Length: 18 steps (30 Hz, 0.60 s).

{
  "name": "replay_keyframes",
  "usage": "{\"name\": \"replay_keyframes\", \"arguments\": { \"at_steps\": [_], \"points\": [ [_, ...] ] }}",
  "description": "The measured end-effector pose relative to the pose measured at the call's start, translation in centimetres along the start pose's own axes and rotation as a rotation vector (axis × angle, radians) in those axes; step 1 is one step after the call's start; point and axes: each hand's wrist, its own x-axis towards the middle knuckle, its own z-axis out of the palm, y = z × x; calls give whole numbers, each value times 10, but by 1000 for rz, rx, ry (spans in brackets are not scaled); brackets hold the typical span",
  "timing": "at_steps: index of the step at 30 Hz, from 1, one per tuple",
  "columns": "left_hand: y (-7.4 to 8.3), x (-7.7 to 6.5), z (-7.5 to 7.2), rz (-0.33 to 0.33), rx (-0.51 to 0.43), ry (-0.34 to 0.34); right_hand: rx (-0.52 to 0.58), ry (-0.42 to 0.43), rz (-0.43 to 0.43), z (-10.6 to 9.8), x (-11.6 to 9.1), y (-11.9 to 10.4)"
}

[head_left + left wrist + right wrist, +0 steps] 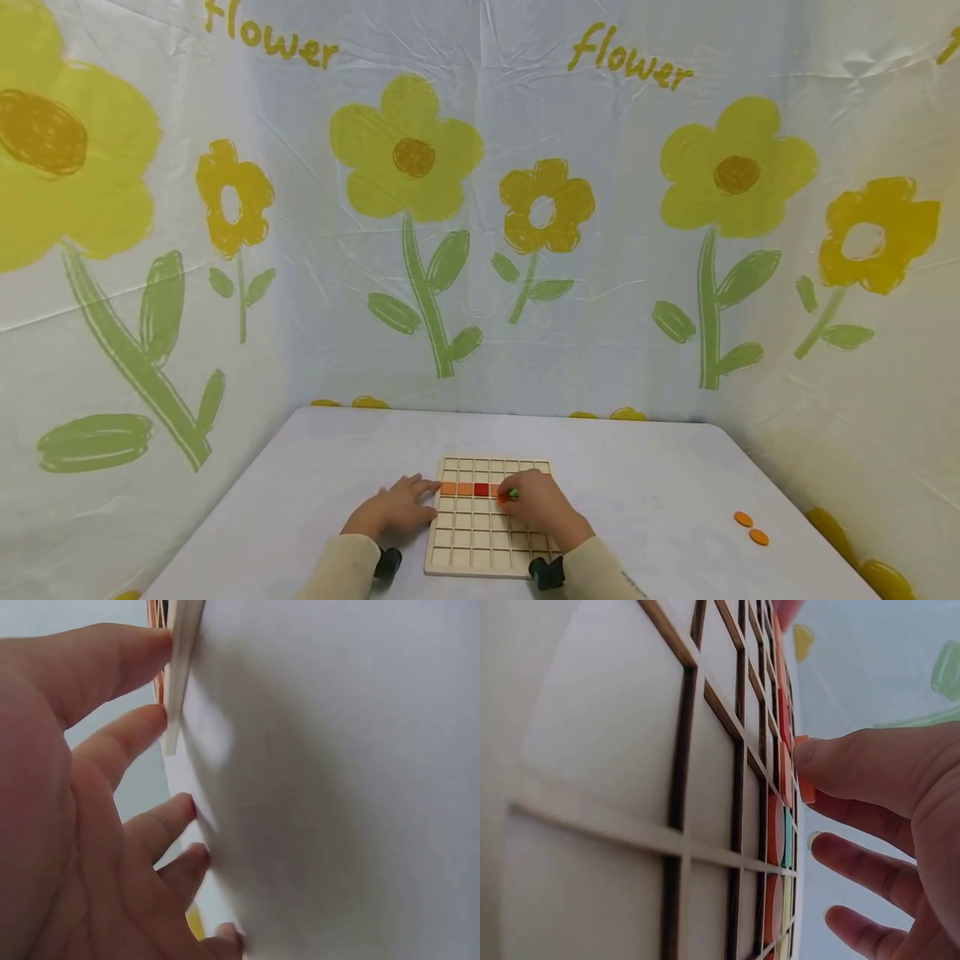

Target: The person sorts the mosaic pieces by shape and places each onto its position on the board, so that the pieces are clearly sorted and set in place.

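Note:
A wooden grid board lies flat on the table, with orange tiles and a red tile along one row. At its left edge, my left hand has its fingers spread. The left wrist view shows the thumb and a fingertip touching the side of the board. My right hand is over the right half of the grid and covers part of that row. Between its thumb and index finger it pinches a small flat orange piece; the other fingers are extended.
Round orange pieces sit in cells beside a teal tile and a pale yellow tile. Two orange discs lie on the white table at the right. Flower-printed cloth surrounds the table.

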Motion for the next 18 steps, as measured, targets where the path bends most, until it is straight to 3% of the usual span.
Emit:
{"name": "replay_keyframes", "arguments": {
  "at_steps": [9, 18],
  "points": [
    [7, 2, -9, -24, 42, -15, -81, 7, -46, 3, 5, -7],
    [10, 6, -8, 7, 63, -13, -105, -8, 16, 10, 7, -7]
  ]
}}
